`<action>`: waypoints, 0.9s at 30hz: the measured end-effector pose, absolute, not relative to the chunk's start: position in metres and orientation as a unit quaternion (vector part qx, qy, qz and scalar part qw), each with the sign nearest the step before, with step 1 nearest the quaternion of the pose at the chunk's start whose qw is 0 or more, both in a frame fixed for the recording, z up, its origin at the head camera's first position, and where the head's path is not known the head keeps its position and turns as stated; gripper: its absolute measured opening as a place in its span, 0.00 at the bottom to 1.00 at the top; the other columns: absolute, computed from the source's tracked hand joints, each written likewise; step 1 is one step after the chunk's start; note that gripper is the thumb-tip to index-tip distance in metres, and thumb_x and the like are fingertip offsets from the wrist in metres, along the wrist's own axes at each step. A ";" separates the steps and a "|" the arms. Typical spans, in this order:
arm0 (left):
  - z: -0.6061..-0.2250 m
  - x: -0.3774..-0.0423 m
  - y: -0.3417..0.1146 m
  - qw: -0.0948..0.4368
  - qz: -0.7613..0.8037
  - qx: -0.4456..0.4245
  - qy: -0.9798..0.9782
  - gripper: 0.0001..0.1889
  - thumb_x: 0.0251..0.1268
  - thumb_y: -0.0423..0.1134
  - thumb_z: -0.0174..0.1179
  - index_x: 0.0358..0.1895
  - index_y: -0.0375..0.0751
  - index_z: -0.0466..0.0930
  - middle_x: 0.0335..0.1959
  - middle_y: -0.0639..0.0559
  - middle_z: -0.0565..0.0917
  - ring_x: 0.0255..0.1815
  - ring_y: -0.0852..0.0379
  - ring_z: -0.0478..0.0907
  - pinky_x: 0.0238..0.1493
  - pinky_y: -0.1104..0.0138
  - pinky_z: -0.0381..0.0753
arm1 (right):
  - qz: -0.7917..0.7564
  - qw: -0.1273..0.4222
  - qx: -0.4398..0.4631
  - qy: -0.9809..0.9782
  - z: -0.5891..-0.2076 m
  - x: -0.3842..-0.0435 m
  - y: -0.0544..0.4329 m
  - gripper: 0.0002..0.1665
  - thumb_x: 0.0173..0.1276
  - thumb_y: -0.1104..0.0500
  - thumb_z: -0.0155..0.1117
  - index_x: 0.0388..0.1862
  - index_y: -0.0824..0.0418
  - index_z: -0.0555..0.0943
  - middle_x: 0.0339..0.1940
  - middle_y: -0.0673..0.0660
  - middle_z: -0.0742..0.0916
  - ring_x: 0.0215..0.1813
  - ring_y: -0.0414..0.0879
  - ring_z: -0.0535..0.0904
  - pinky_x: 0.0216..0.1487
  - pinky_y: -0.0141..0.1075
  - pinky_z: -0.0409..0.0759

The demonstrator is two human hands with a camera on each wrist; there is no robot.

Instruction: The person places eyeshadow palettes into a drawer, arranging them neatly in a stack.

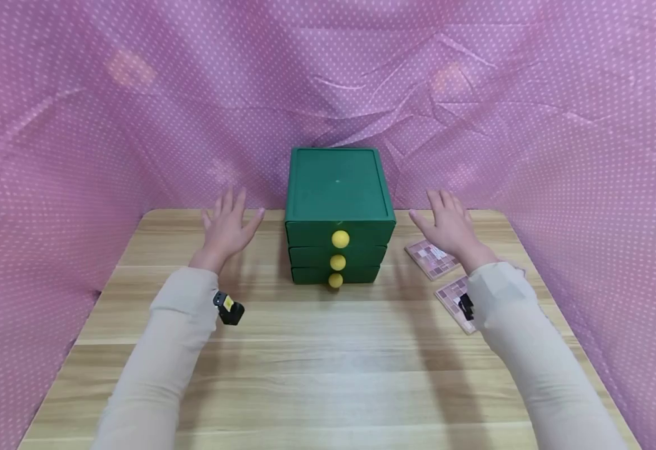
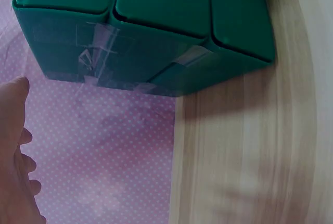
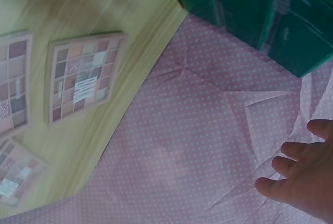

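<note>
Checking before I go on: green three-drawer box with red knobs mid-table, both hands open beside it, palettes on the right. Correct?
Not quite: the knobs are yellow, not red, as the head view shows. The rest holds: green drawer box, left hand and right hand open beside it, palettes on the right.

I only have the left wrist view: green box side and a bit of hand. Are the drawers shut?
Observer: Yes. In the head view all three drawers of the green drawer box sit flush, each with a yellow knob on its front.
Operator: Where is the right hand?
Observer: The right hand hovers open to the right of the box, fingers spread, holding nothing.
Operator: Anything on the table on that side?
Observer: Eyeshadow palettes lie flat on the wooden table there; the right wrist view shows three, partly under the right arm in the head view.
Operator: And the left hand?
Observer: The left hand is open too, left of the box, not touching it.
</note>
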State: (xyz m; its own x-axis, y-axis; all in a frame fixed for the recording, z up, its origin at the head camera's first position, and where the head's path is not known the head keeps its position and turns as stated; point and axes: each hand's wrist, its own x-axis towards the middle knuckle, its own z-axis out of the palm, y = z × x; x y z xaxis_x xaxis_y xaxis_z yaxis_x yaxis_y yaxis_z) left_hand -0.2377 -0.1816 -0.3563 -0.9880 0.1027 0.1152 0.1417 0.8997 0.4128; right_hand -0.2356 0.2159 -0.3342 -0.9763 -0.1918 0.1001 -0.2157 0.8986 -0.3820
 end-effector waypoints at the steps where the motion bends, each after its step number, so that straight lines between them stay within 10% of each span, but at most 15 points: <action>1: -0.356 -0.239 -0.181 0.044 -0.220 -0.062 -0.973 0.39 0.60 0.63 0.31 0.67 0.40 0.38 0.66 0.39 0.34 0.64 0.42 0.28 0.53 0.44 0.20 | 0.204 0.033 0.104 -0.973 -0.334 -0.236 0.215 0.44 0.63 0.36 0.37 0.67 0.64 0.46 0.65 0.68 0.50 0.64 0.62 0.41 0.58 0.58 0.37; 27: -0.355 -0.260 -0.148 0.024 -0.509 -0.056 -0.859 0.32 0.62 0.57 0.39 0.66 0.45 0.51 0.65 0.45 0.52 0.64 0.51 0.48 0.60 0.60 0.50 | 0.405 0.224 0.130 -0.877 -0.324 -0.219 0.159 0.29 0.62 0.52 0.54 0.58 0.67 0.65 0.55 0.62 0.71 0.56 0.52 0.64 0.54 0.45 0.62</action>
